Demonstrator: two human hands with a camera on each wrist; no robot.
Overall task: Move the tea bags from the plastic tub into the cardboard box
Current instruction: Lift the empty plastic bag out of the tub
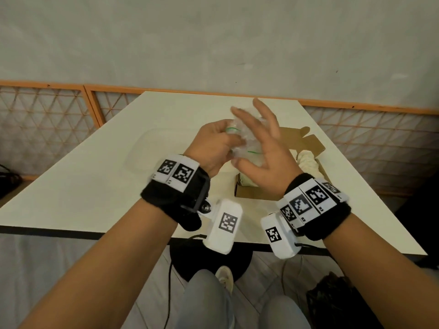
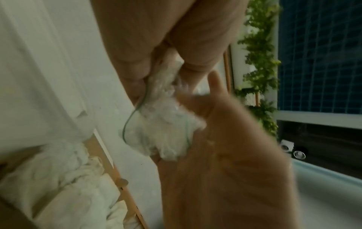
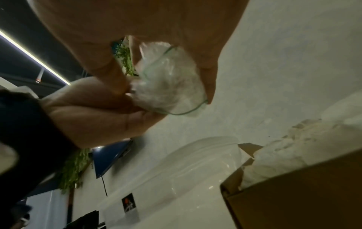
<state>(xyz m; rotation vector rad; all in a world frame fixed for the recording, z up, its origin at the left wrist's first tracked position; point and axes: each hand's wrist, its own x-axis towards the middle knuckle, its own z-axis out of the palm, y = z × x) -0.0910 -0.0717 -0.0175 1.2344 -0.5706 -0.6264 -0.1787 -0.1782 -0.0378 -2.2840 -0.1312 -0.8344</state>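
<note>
Head view: both hands hold a bundle of tea bags above the desk.

Left to right: the clear plastic tub (image 1: pixel 152 148) lies on the desk (image 1: pixel 71 186); the left hand (image 1: pixel 211 146) grips the tea bags (image 1: pixel 247 143) with curled fingers; the right hand (image 1: pixel 263 150) cups them, fingers spread; below sits the open cardboard box (image 1: pixel 256 193), white bags inside.

You are sitting at a white table (image 1: pixel 99 181) with a dark edge. Behind it you see a pale grey wall (image 1: pixel 213 39) and a low orange lattice fence (image 1: pixel 45 108). Green climbing plants (image 2: pixel 260 51) hang beside a blue gridded panel (image 2: pixel 321 54). A light strip (image 3: pixel 33 57) crosses the dark ceiling.
</note>
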